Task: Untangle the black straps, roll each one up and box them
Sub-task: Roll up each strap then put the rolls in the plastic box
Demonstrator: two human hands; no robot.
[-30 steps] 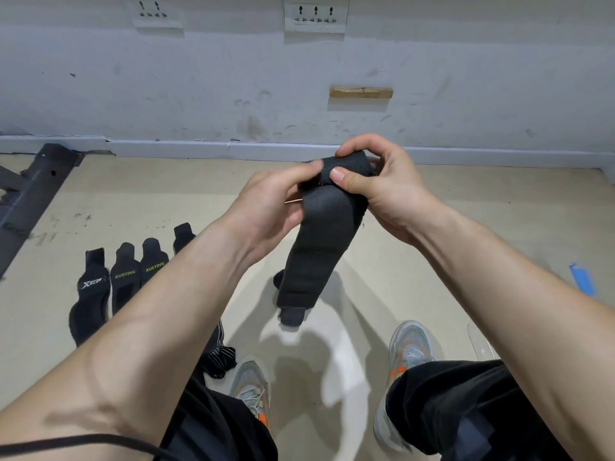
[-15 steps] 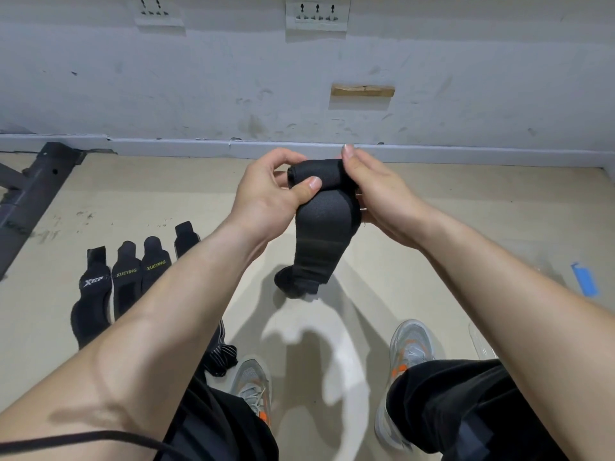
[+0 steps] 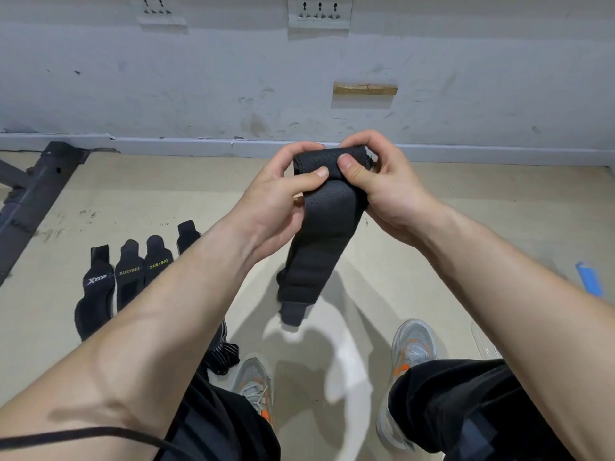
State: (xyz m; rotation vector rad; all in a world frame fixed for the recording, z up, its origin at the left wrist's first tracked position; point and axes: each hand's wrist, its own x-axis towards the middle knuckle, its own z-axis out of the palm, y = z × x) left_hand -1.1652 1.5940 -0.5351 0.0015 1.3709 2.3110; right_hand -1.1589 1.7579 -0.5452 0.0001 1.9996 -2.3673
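- The black strap (image 3: 324, 234) was held in mid-air in front of the person, above the floor (image 3: 133, 211). Its top end was wound into a short roll. The rest hung down, tilted a little to the left, with a narrower tab at the bottom clear of the floor.
- The left hand (image 3: 276, 194) reached in from the lower left with the wrist bent. Its thumb lay across the front of the roll and its fingers curled round the far side, pinching the roll's left end.
- The right hand (image 3: 386, 184) met it from the right. Its thumb pressed on the front of the roll just beside the left thumb, and its fingers curled over the top and back.
- Both forearms rose from the bottom corners and converged on the strap.
- The left shoe (image 3: 254, 380) and right shoe (image 3: 412, 344) stood apart below the strap's hanging end.
- A row of other straps (image 3: 128, 271) lay side by side on the floor to the left, well apart from the held one. The left forearm partly hid them.
- A striped dark bundle (image 3: 224, 356) lay just beside the left shoe.
- Bare floor lay open between the hands and the skirting (image 3: 166, 144), and to the right as far as a blue strip (image 3: 589, 277).
- A dark metal frame (image 3: 30, 194) ran along the left edge up to the skirting.
- Something clear sat near the right shoe, too faint to identify.
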